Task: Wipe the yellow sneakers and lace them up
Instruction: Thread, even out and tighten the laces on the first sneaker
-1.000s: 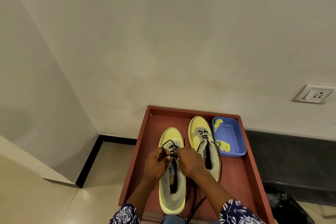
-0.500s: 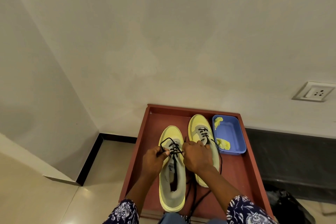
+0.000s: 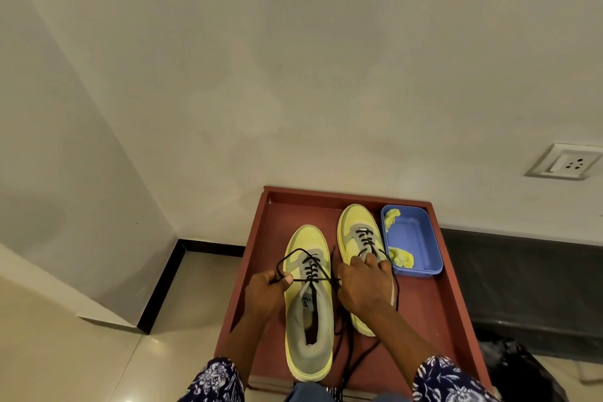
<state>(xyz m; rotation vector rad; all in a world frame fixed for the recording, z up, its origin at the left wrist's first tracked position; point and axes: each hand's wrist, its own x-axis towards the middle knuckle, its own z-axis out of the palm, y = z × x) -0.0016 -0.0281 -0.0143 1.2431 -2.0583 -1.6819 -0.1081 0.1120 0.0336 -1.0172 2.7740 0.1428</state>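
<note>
Looking down from my head camera: two yellow sneakers sit side by side on a red tray (image 3: 437, 297), toes pointing away from me toward the wall. The left sneaker (image 3: 310, 313) is nearer to me, its heel close to the tray's near edge; the right sneaker (image 3: 357, 238) sits further up, just beside a blue tub (image 3: 421, 238). My left hand (image 3: 266, 290) is at the left sneaker's outer side, fingers curled and thumb pinching the black lace (image 3: 311, 271), with a loop of it arcing up over the toe area. The lace runs taut across the tongue to my right hand (image 3: 363, 287), which pinches the other end in the gap between the two shoes. That hand covers the middle of the right sneaker, one finger reaching up toward its laced eyelets. Both shoes are laced only over the front rows; loose black lace trails down between the heels toward me and off the tray's near edge. Inside the tub, two yellow scraps (image 3: 401, 258), one at the far corner, one at the near end; cloth or sponge, I cannot tell. My floral sleeves (image 3: 450, 378) frame the bottom. A wall socket (image 3: 566, 161) sits off to the right, and something dark lies on the floor at the lower right.
</note>
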